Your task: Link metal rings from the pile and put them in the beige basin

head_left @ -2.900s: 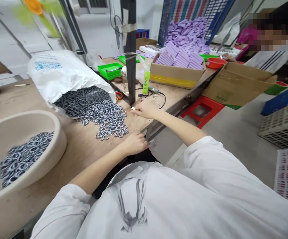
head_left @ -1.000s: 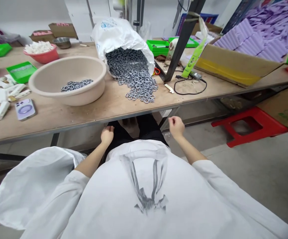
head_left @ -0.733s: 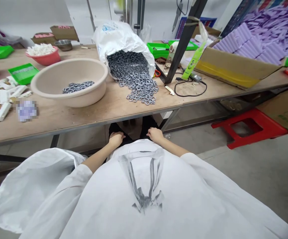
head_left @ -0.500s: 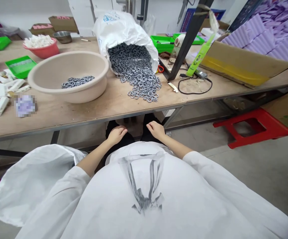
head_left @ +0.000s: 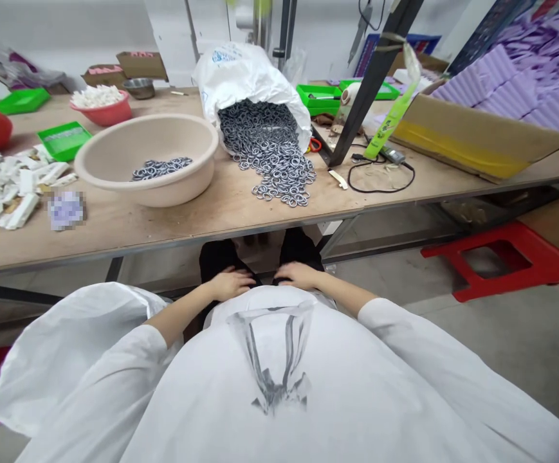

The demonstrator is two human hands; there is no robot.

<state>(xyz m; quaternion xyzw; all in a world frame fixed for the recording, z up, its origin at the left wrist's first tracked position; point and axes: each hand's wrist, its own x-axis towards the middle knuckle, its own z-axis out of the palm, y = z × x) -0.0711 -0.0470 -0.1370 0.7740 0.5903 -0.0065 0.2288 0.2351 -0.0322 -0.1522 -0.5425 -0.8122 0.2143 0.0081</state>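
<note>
The person wears a loose white cloth top [head_left: 337, 386] with roomy white sleeves [head_left: 419, 347] that end above the wrists, leaving the left hand [head_left: 231, 283] and right hand [head_left: 299, 275] bare. A smudgy grey print [head_left: 274, 391] on the front shows narrow dark bands meeting a jagged, bow-like shape. Black trousers [head_left: 217, 257] cover the legs.

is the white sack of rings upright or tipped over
Tipped over: the white sack lies on its side, gray rings spilled from it onto the table.

Can't see the palm of the left hand [head_left: 229, 284] or right hand [head_left: 300, 276], nor make out the pixelated item [head_left: 65, 210] on the bench [head_left: 177, 223].
</note>
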